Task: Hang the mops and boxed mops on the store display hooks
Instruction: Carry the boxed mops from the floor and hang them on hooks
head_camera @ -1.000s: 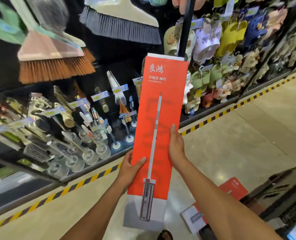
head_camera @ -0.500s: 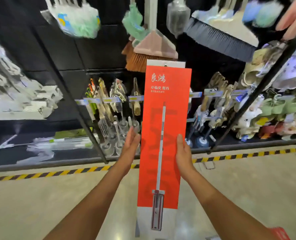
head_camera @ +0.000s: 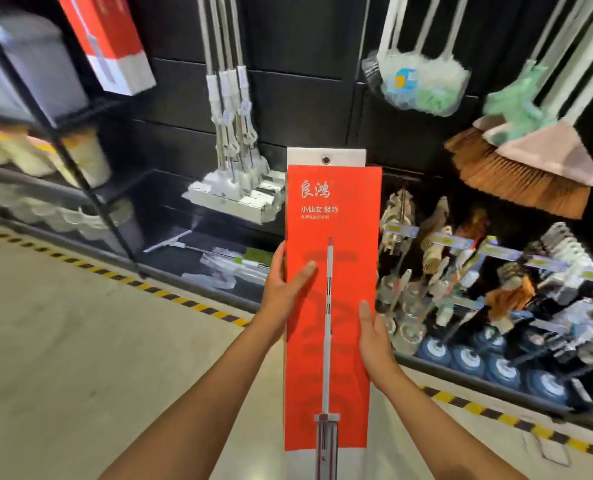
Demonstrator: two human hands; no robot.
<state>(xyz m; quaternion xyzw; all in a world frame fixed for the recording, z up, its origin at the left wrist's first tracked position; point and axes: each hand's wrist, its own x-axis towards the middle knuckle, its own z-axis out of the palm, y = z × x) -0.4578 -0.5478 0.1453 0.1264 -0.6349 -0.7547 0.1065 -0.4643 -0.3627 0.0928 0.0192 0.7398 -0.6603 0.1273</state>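
I hold a tall red boxed mop (head_camera: 333, 271) upright in front of the black display wall. Its white top tab has a metal eyelet (head_camera: 326, 159). My left hand (head_camera: 283, 289) grips the box's left edge with the thumb on the front. My right hand (head_camera: 371, 336) grips the right edge a little lower. Several white flat mops (head_camera: 232, 140) hang on the wall just left of the box. Another red boxed mop (head_camera: 109, 43) hangs at the upper left.
Fluffy dusters (head_camera: 420, 84) and a brown-bristled broom (head_camera: 520, 168) hang at the upper right. Brushes and small cleaning tools (head_camera: 478, 289) fill hooks at the right. A black shelf rack (head_camera: 63, 150) stands at the left. Yellow-black floor tape (head_camera: 170, 296) edges the display base.
The view has swung left along the display, from the brushes to the hanging flat mops. The box stays upright in both hands, and its eyelet tab now shows.
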